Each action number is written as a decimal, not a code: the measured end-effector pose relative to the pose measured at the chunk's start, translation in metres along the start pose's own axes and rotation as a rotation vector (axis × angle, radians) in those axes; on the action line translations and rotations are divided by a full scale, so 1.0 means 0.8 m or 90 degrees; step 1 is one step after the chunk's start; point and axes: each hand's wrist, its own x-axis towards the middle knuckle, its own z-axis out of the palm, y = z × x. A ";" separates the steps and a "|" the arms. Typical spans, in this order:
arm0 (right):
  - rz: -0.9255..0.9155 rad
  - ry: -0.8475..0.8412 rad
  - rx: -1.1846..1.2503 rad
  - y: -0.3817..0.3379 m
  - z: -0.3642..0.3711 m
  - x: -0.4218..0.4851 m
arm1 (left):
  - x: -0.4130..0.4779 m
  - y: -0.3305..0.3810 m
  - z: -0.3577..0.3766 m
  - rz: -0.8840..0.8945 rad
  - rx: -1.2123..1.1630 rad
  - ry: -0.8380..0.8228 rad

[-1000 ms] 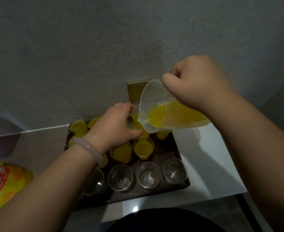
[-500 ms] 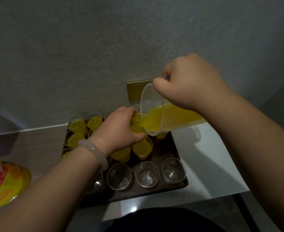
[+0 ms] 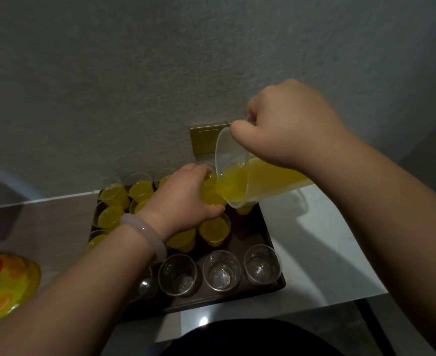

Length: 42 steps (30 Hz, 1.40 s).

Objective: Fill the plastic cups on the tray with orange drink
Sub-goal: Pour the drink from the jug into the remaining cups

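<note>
Our left hand point(image 3: 184, 199) grips a cup point(image 3: 208, 196) at the middle of the tray point(image 3: 254, 236). Our right hand point(image 3: 288, 127) clenches the jug point(image 3: 237, 170) by its handle, spout tipped over that cup from its right.

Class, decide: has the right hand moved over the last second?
Yes, slightly: the right hand has shifted left, closer to the gold wall plate, with the jug it grips.
</note>
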 end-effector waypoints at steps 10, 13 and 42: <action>0.026 0.020 0.051 0.012 0.001 0.002 | 0.003 -0.002 0.000 -0.011 -0.019 0.018; 0.050 0.041 0.094 0.022 0.004 -0.001 | 0.003 -0.005 -0.001 -0.013 -0.019 0.024; 0.489 0.362 0.571 0.110 0.057 -0.068 | 0.009 0.052 0.034 0.156 -0.051 -0.111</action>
